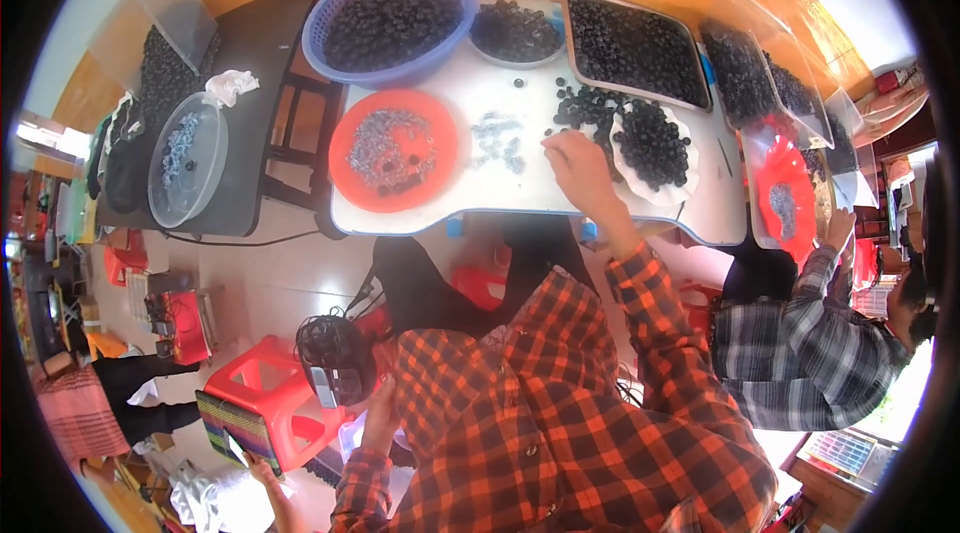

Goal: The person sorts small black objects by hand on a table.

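My right hand [580,169] is over the white table [480,201], fingers drawn together at the tips. Whatever they may pinch is too small to make out. Just beyond it lies a loose heap of small round black pieces [585,108]. To its right, a white scalloped dish [672,195] holds more of them. Small clear pieces [498,143] are spread left of the hand, beside an orange-red round tray [345,148] with clear and black pieces. My left hand [380,415] is low at my side, near a dark rounded object [335,358] with a grey box on it; its fingers are partly hidden.
A blue basket [318,45], a clear bowl [518,63] and a rectangular tray [570,8] of black pieces line the back. A clear oval tub [205,188] stands on the dark left table. A co-worker [810,353] sits at right. A hand [268,488] holds a phone at lower left.
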Motion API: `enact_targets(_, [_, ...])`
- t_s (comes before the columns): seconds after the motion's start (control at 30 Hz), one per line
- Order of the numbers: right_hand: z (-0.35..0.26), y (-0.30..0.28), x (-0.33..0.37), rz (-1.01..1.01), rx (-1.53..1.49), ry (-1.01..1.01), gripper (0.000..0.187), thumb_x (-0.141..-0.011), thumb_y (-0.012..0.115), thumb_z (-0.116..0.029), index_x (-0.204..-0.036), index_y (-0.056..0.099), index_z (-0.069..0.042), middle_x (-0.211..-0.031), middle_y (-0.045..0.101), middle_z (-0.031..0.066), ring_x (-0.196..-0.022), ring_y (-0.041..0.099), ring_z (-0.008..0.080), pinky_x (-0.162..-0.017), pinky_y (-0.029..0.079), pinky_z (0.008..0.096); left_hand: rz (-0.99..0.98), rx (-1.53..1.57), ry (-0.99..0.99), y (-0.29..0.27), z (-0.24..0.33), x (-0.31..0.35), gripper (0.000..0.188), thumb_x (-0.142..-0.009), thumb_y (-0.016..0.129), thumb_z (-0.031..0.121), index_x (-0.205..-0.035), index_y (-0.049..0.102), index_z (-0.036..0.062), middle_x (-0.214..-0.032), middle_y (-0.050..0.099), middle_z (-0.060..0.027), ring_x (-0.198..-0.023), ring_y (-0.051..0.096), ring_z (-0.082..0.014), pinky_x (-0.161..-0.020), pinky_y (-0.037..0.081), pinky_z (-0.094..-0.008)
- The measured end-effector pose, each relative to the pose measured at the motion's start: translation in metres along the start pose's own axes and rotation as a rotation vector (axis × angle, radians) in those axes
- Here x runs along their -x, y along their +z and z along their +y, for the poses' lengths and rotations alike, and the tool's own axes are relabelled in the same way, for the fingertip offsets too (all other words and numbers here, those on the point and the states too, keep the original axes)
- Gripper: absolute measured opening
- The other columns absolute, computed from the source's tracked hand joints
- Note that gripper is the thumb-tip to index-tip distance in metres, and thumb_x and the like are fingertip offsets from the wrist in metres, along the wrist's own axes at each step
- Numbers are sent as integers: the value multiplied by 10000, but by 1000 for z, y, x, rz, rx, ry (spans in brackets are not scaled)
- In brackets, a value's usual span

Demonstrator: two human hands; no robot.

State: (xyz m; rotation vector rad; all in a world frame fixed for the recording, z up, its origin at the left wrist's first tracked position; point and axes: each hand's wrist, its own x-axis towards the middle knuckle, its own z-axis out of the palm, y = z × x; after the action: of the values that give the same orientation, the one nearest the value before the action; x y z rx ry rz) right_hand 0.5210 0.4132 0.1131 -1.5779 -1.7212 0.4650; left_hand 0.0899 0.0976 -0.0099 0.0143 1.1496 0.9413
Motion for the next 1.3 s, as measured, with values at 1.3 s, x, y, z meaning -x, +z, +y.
enact_targets(1.3, [-52, 4, 101, -13, -535, 64, 152, -836, 699, 6, -979, 724, -39, -904, 615, 42, -753, 606, 113, -647, 491, 227, -390, -437, 358, 333, 44, -64, 225, -973, 588, 224, -1038, 642, 15, -884, 644, -10, -726, 569, -68, -661, 476, -219])
